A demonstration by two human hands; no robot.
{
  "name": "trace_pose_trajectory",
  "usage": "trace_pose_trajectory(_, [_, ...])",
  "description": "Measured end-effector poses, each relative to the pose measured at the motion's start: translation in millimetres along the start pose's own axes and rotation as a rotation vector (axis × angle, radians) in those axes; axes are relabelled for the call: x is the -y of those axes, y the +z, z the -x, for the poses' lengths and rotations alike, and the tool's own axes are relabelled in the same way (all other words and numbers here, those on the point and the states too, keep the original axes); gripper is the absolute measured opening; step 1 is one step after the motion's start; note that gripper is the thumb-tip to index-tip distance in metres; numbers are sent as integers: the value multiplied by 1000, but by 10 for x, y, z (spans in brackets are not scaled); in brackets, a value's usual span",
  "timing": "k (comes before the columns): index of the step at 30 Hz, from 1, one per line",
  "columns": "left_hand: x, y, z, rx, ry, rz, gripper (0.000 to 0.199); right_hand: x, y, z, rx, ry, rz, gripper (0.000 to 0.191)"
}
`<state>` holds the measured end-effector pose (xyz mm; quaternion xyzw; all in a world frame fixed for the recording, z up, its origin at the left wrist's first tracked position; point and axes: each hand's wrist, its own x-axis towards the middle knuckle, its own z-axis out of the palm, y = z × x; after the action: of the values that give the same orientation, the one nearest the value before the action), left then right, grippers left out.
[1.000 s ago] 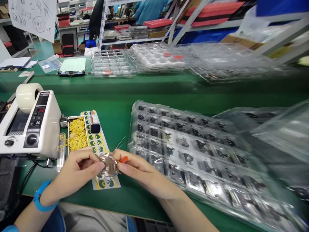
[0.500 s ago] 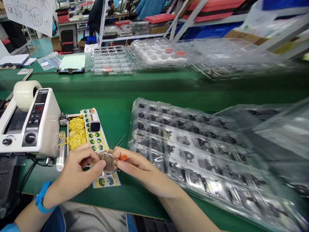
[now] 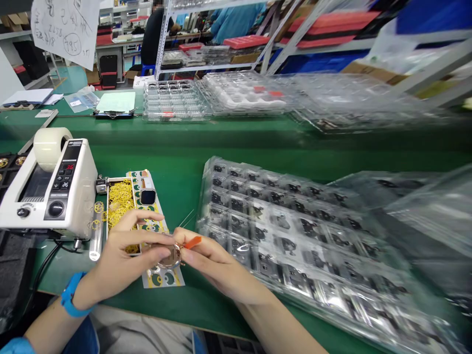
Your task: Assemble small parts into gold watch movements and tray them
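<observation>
Over the sticker sheet [image 3: 158,281], a round watch case [image 3: 170,258] with a shiny rim and a brownish face is held between both hands. My left hand [image 3: 127,248] has its thumb and a finger closed on the left side and top of the case; its index finger is raised. On the right edge, my right hand [image 3: 214,260] pinches the case between thumb and fingers. An orange tab [image 3: 193,242] sticks out at my right fingertips; how it is attached is hidden. A square-faced smartwatch [image 3: 148,196] lies on the sheet beyond my left hand.
On the left stands a white tape dispenser [image 3: 79,182] beside a box of yellow ring-shaped pieces [image 3: 121,196]. Clear plastic trays [image 3: 273,209] with dark parts cover the right side. More clear trays [image 3: 177,101] and a clipboard [image 3: 116,102] sit on the back ledge.
My left index finger has lifted and straightened, and the left thumb and fingers have moved farther over the case. My right hand keeps its pinch. The view has tilted up slightly.
</observation>
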<state>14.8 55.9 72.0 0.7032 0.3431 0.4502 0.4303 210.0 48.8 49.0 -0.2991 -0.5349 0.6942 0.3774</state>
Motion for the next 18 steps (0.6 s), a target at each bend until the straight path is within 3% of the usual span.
trace_pose_trajectory(7, [47, 69, 17, 122, -106, 77, 24, -77, 64, -19, 24, 65, -147, 41])
trace_pose_trajectory(13, [97, 149, -10, 152, -24, 214, 32, -212, 183, -77, -5, 109, -252, 52])
trace_pose_trajectory(16, [134, 159, 144, 131, -68, 250, 50, -237, 218, 9, -5, 205, -306, 57])
trace_pose_trajectory(18, [124, 80, 346, 72, -143, 221, 67, -243, 74, 62, -11, 247, -271, 55])
